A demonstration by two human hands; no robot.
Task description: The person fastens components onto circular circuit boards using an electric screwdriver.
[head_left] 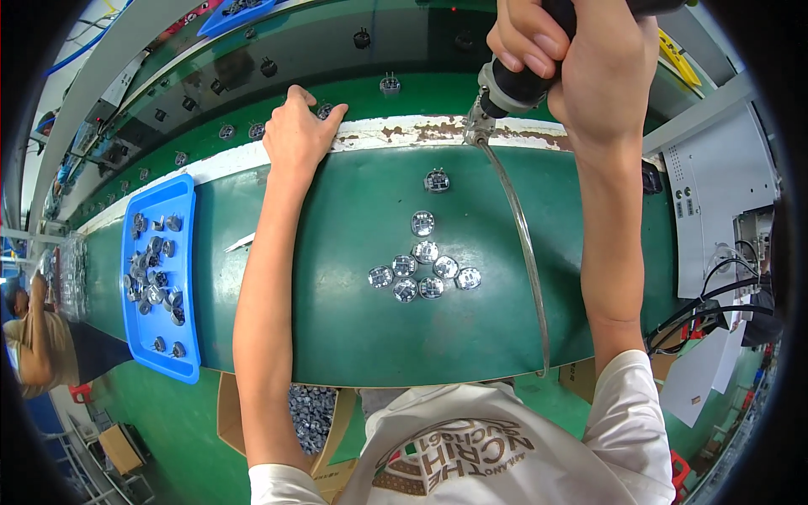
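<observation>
My right hand [539,59] grips a black-bodied air tool [522,84] with a metal end, raised above the right side of the bench. A clear hose [523,244] hangs from that metal end down across the green bench top. Over the far strip, my left hand [296,130] is open, thumb spread away from the fingers. Between thumb and fingers shows a small round component [326,111], partly covered by the hand; I cannot tell whether it is touched. Several round metal-and-circuit-board pieces [427,252] lie grouped mid-bench, with a pronged one [437,180] beyond them.
A blue tray [192,337] of similar parts stands at left, near white tweezers [240,243]. A worn white rail [387,135] borders the green strip, where more components [390,83] sit. Below the bench is a carton [231,412] of metal parts. A grey-white machine [715,194] with cables stands right; another person [42,341] is far left.
</observation>
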